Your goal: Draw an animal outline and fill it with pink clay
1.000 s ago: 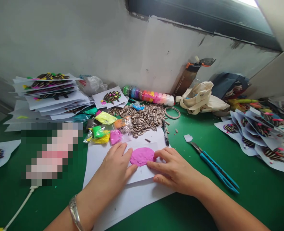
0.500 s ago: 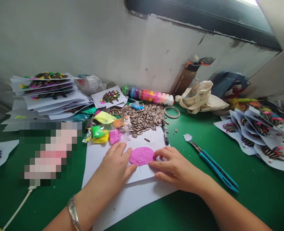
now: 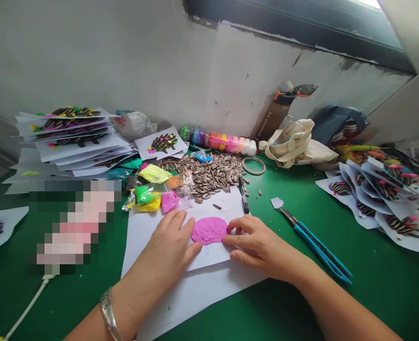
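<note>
A flat pink clay patch (image 3: 209, 229) lies on a small white card (image 3: 212, 253) on top of larger white paper (image 3: 195, 289). My left hand (image 3: 166, 251) rests flat on the card, fingers stretched out, thumb touching the clay's left edge. My right hand (image 3: 255, 244) lies at the clay's right edge, with its fingertips pressed on the rim and nothing held.
Behind the card are a pile of striped sunflower seeds (image 3: 209, 173), bagged coloured clay (image 3: 154, 189), a black pen (image 3: 244, 194) and a row of clay tubs (image 3: 218, 139). A blue utility knife (image 3: 316, 246) lies to the right. Stacks of finished seed pictures (image 3: 70, 137) sit left and right (image 3: 383, 194).
My right hand's fingers have shifted slightly along the clay's right edge. The left hand has stayed put.
</note>
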Demonstrator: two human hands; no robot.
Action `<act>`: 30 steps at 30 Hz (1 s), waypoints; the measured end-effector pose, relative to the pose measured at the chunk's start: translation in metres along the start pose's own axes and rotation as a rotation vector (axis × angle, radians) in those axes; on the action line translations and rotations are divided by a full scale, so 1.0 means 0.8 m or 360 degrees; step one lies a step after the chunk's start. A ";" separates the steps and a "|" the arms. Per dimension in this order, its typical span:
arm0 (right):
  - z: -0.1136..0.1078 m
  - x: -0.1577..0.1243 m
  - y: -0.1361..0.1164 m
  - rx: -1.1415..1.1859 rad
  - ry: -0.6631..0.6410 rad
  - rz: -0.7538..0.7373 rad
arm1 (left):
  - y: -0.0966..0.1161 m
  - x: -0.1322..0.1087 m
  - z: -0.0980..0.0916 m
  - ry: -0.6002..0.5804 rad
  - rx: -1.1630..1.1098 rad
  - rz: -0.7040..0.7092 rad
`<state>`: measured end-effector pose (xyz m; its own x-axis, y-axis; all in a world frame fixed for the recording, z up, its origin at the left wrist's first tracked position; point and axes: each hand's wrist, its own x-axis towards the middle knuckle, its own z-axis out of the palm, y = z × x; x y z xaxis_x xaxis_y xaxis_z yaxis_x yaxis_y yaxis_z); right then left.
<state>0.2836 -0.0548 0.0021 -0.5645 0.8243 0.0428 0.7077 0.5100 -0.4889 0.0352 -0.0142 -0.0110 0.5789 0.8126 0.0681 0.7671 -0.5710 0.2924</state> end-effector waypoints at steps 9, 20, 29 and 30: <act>-0.002 0.001 0.000 -0.0022 -0.0006 -0.0004 | 0.001 0.001 -0.001 -0.0031 0.0009 -0.0025; 0.008 0.002 0.004 -0.0059 0.0020 0.0016 | 0.002 0.002 -0.002 -0.0079 0.0001 -0.0045; 0.006 0.002 0.004 -0.0054 0.0053 0.0020 | 0.000 0.001 -0.001 -0.0054 0.0005 -0.0035; 0.007 0.002 0.005 -0.0044 0.0058 0.0026 | 0.000 0.001 0.000 -0.0044 0.0004 -0.0033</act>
<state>0.2834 -0.0527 -0.0047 -0.5370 0.8409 0.0671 0.7285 0.5023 -0.4658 0.0353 -0.0136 -0.0111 0.5703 0.8206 0.0358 0.7797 -0.5545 0.2908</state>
